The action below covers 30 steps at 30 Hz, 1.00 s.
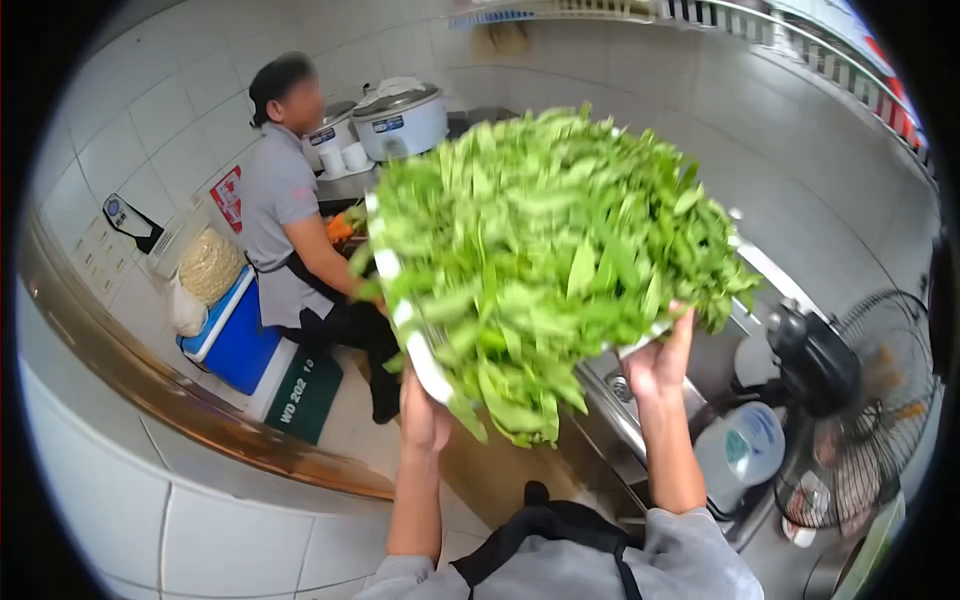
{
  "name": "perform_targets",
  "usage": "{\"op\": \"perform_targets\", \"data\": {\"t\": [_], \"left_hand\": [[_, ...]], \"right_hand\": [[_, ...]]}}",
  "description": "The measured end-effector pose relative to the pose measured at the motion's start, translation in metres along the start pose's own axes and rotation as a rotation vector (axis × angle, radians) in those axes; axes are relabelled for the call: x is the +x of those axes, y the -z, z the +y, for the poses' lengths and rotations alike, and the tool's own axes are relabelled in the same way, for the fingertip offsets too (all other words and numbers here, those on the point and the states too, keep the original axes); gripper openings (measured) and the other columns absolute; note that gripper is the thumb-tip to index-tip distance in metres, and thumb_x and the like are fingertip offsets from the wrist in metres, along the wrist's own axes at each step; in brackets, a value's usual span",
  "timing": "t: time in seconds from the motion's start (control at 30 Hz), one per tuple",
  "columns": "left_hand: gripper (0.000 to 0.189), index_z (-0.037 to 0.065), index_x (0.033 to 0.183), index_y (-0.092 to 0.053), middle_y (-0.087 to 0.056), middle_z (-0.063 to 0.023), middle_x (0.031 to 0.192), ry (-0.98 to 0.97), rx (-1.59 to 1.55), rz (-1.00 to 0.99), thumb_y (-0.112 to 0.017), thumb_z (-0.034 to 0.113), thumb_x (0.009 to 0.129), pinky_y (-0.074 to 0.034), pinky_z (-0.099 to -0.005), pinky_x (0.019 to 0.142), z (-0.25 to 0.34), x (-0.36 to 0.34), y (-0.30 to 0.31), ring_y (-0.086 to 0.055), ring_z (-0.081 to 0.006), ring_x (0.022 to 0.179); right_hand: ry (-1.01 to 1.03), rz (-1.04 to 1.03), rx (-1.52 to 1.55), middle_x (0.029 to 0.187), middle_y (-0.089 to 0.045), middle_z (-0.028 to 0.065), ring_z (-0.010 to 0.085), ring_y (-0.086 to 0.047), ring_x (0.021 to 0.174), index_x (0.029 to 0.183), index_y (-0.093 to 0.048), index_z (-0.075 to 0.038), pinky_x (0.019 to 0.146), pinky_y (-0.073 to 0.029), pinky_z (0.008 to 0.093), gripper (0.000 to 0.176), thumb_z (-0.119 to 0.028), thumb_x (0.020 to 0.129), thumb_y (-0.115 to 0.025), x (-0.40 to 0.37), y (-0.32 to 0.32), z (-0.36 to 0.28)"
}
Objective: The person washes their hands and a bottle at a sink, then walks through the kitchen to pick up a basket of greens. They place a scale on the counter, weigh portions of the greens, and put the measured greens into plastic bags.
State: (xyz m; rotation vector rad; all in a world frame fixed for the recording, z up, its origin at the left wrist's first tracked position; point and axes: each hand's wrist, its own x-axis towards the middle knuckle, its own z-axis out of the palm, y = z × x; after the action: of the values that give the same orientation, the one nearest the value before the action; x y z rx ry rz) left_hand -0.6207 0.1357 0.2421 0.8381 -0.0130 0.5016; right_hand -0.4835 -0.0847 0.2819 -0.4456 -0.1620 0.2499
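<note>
A large heap of green leaves (pixel 540 250) fills a white tray (pixel 412 340), whose rim shows along the left side and at the lower right. My left hand (pixel 425 415) grips the tray at its lower left corner. At the lower right, my right hand (pixel 660 358) holds the tray's edge from below, with the fingers partly hidden by leaves. Both hands hold the tray up in front of me, and some leaves hang over its edge.
A co-worker (pixel 285 210) stands at the left by a counter with rice cookers (pixel 400 122). A blue cooler (pixel 240 335) sits near the wall. At the right are a metal sink (pixel 615 385), a plastic container (pixel 738 450) and a fan (pixel 870 420). A rack (pixel 700 12) hangs above.
</note>
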Motion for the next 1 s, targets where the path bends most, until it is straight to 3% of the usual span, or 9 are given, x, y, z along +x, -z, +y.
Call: {"op": "perform_targets", "data": {"t": [0.13,0.23,0.37,0.5,0.57,0.73,0.8,0.9,1.0], "left_hand": [[0.049,0.008,0.128,-0.034,-0.041,-0.0085,0.128,0.279,0.132,0.118,-0.028,0.039,0.090,-0.036,-0.0391,0.094,-0.024,0.044,0.055,-0.042,-0.0252,0.114],[0.051,0.008,0.127,-0.035,-0.042,-0.0097,0.127,0.466,-0.060,0.087,-0.031,0.040,0.087,-0.036,-0.0444,0.093,-0.018,0.104,0.080,-0.042,-0.0276,0.113],[0.062,0.006,0.130,-0.030,-0.036,-0.0113,0.132,0.471,-0.094,-0.015,-0.033,0.044,0.081,-0.031,-0.0509,0.094,-0.037,0.183,0.116,-0.037,-0.0306,0.118],[0.057,0.007,0.129,-0.034,-0.038,-0.0098,0.130,0.544,-0.208,0.003,-0.038,0.040,0.082,-0.033,-0.0459,0.095,-0.037,0.314,0.171,-0.039,-0.0291,0.117],[0.052,0.007,0.127,-0.037,-0.043,-0.0083,0.127,0.358,0.005,0.113,-0.040,0.036,0.083,-0.034,-0.0413,0.094,-0.045,0.358,0.194,-0.042,-0.0268,0.114],[0.042,0.009,0.122,-0.041,-0.050,-0.0062,0.118,0.200,-0.136,0.193,-0.038,0.028,0.085,-0.037,-0.0411,0.090,-0.023,0.511,0.292,-0.047,-0.0242,0.107],[0.040,0.009,0.120,-0.043,-0.052,-0.0055,0.114,0.148,-0.123,0.222,-0.040,0.027,0.084,-0.039,-0.0408,0.087,-0.013,0.527,0.329,-0.049,-0.0237,0.104],[0.035,0.009,0.111,-0.047,-0.055,-0.0068,0.105,0.152,-0.106,0.384,-0.047,0.027,0.081,-0.043,-0.0405,0.082,-0.019,0.553,0.363,-0.052,-0.0239,0.097],[0.041,0.008,0.112,-0.048,-0.055,-0.0098,0.106,0.267,-0.046,0.513,-0.050,0.030,0.078,-0.041,-0.0448,0.084,-0.002,0.572,0.401,-0.051,-0.0272,0.099]], "right_hand": [[-0.177,0.159,0.015,0.111,-0.049,0.0109,0.0286,-0.048,0.102,0.102,-0.048,-0.013,0.088,-0.038,0.0478,0.035,-0.039,0.079,-0.056,0.061,0.063,0.055],[-0.279,0.183,-0.101,0.119,-0.037,0.0136,0.0360,-0.043,0.106,0.100,-0.042,-0.016,0.082,-0.036,0.0607,0.031,-0.041,0.083,-0.051,0.120,0.078,0.092],[-0.284,0.155,-0.054,0.117,-0.034,0.0124,0.0390,-0.038,0.108,0.103,-0.037,-0.017,0.077,-0.037,0.0665,0.034,-0.042,0.085,-0.048,0.199,0.127,0.139],[-0.092,0.183,-0.120,0.114,-0.033,0.0072,0.0354,-0.042,0.102,0.112,-0.024,-0.018,0.071,-0.043,0.0613,0.041,-0.039,0.086,-0.047,0.310,0.107,0.208],[-0.042,0.185,-0.158,0.113,-0.034,0.0066,0.0315,-0.044,0.099,0.116,-0.020,-0.019,0.069,-0.045,0.0566,0.045,-0.038,0.086,-0.048,0.348,0.092,0.243],[-0.145,0.086,-0.099,0.112,-0.039,0.0082,0.0284,-0.045,0.096,0.131,-0.002,-0.021,0.071,-0.046,0.0483,0.068,-0.034,0.085,-0.050,0.514,0.056,0.355],[-0.308,-0.052,-0.193,0.119,-0.038,0.0095,0.0250,-0.045,0.095,0.133,-0.002,-0.015,0.075,-0.045,0.0420,0.073,-0.037,0.083,-0.052,0.544,0.050,0.383],[-0.479,-0.096,-0.881,0.121,-0.043,0.0105,0.0203,-0.044,0.107,0.135,-0.016,-0.002,0.084,-0.039,0.0333,0.084,-0.049,0.078,-0.055,0.572,0.057,0.378],[-0.579,-0.262,-1.005,0.129,-0.040,0.0087,0.0217,-0.039,0.116,0.135,-0.024,-0.007,0.085,-0.040,0.0350,0.083,-0.056,0.076,-0.054,0.533,0.065,0.328]]}}
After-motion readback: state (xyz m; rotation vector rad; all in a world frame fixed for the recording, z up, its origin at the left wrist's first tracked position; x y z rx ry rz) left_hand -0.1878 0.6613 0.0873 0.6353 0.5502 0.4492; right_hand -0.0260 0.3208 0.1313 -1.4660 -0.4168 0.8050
